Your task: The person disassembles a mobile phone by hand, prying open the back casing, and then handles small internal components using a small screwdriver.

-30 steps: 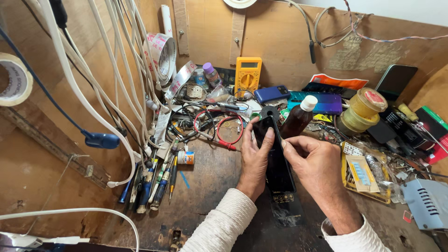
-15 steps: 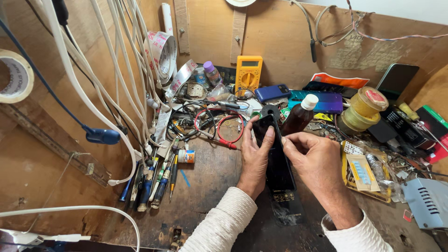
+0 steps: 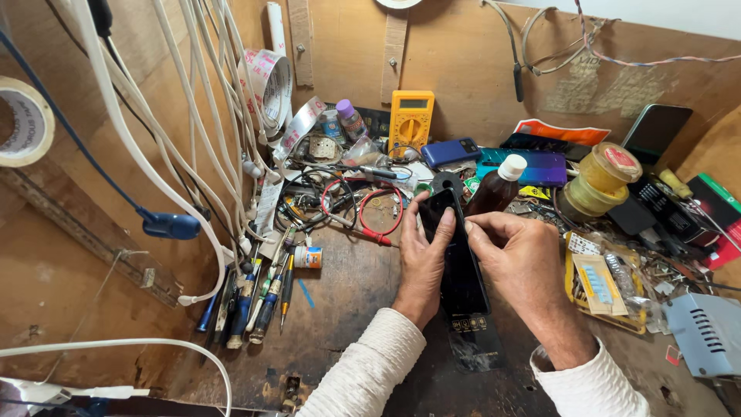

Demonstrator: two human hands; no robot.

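A black smartphone (image 3: 461, 266) lies screen-up on the worn wooden bench (image 3: 347, 309), between my two hands. My left hand (image 3: 423, 262) steadies its left edge, the fingers reaching up along the side to the top corner. My right hand (image 3: 523, 259) rests on the right edge, thumb and forefinger pinched together at the upper part of the screen. Whether something thin is caught in that pinch I cannot tell. A dark card or film strip (image 3: 472, 340) sticks out from under the phone's lower end.
A brown bottle with a white cap (image 3: 498, 185) stands just behind the phone. Yellow multimeter (image 3: 410, 120), red and black test leads (image 3: 363, 212), screwdrivers (image 3: 262, 301), other phones (image 3: 478, 154), a solder spool (image 3: 602, 181) and hanging white cables (image 3: 154, 147) crowd the bench.
Both hands stay on the phone; the right hand's pinch has shifted slightly along the top of the screen. The phone has hardly moved.
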